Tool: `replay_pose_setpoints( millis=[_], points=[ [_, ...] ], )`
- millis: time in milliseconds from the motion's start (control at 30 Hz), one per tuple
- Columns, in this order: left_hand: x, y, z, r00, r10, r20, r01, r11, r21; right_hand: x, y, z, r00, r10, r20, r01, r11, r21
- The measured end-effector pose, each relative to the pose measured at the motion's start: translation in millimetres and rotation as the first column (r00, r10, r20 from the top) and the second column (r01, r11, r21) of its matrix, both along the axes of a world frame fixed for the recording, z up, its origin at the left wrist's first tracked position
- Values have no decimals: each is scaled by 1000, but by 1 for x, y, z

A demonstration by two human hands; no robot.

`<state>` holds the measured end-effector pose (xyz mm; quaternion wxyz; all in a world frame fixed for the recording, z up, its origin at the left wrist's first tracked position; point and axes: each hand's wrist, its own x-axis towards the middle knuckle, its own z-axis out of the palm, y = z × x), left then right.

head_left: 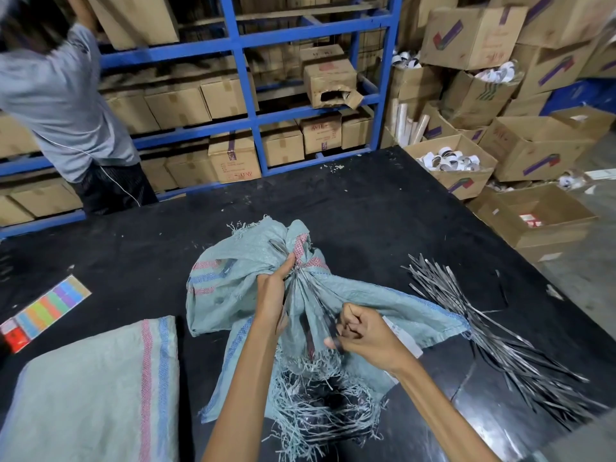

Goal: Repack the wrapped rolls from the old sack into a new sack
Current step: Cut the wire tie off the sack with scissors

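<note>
Fingers of left hand [271,296] pinch the gathered neck of the crumpled grey-green woven sack [230,278] with frayed mouth, mid black table [366,211]; right hand [361,335] fisted on its strands; flat folded striped sack [100,388] left, loose grey strap bundle [473,315] right; both forearms reach forward.

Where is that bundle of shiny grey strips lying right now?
The bundle of shiny grey strips lies fanned out on the black table, on the person's right, beside the crumpled green woven sack and the right hand.
</note>
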<state>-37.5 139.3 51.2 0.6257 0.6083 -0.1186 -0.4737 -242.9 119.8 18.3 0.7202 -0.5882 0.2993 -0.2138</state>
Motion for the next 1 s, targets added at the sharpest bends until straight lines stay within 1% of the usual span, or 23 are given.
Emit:
replay_pose_setpoints(
  millis=[100,200,367,500,667,1000],
  points=[
    [-2,1,0,1000,13,-2,-13,1000,9,-3,2,-3,998,-50,-39,45,993,-109],
    [-7,2,7,1000,-8,-29,7,1000,-29,-4,3,-4,996,-80,-46,73,987,-147],
    [-11,5,15,995,-21,-98,15,998,-65,-2,1,-9,995,-78,-60,70,990,-125],
    [-13,8,13,988,-19,-152,4,995,-96,1,2,-6,999,-44,-11,43,996,-78],
    [-16,7,11,982,8,-187,-25,996,-86,0,8,-4,996,-79,41,82,995,-65],
    [-21,2,5,985,-10,-171,1,998,-55,-7,9,-12,995,-100,5,100,992,-81]
  ],
)
